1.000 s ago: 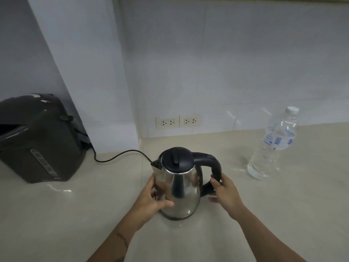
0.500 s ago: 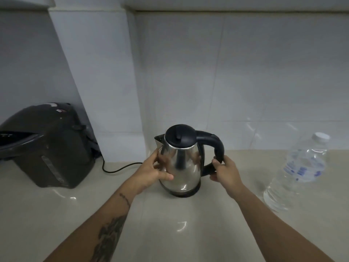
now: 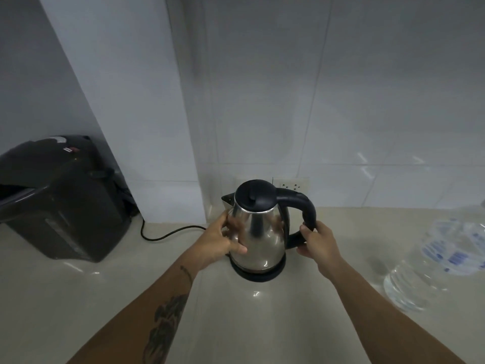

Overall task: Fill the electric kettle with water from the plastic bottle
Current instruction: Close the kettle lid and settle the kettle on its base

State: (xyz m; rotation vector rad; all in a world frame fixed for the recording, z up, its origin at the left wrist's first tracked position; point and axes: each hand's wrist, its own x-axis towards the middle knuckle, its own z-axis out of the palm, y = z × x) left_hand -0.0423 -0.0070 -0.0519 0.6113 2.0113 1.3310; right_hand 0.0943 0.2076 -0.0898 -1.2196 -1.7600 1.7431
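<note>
A steel electric kettle (image 3: pixel 259 232) with a black lid, shut, and a black handle stands upright on its round black base (image 3: pixel 258 273) on the beige counter. My left hand (image 3: pixel 223 240) is pressed around the kettle's left side. My right hand (image 3: pixel 319 241) grips the lower part of the black handle. The clear plastic bottle (image 3: pixel 441 261), with a blue and white label and water in it, stands at the right edge of the view, blurred and partly cut off, apart from both hands.
A dark countertop appliance (image 3: pixel 60 198) stands at the far left against the wall. A black cord (image 3: pixel 168 232) runs along the counter behind it toward the kettle. A wall socket (image 3: pixel 294 185) sits just behind the kettle. White tiles back the beige counter (image 3: pixel 78 298).
Both hands have carried the kettle away from me toward the back wall and it now rests on its black base. The view has tipped upward; the bottle has slid to the right edge.
</note>
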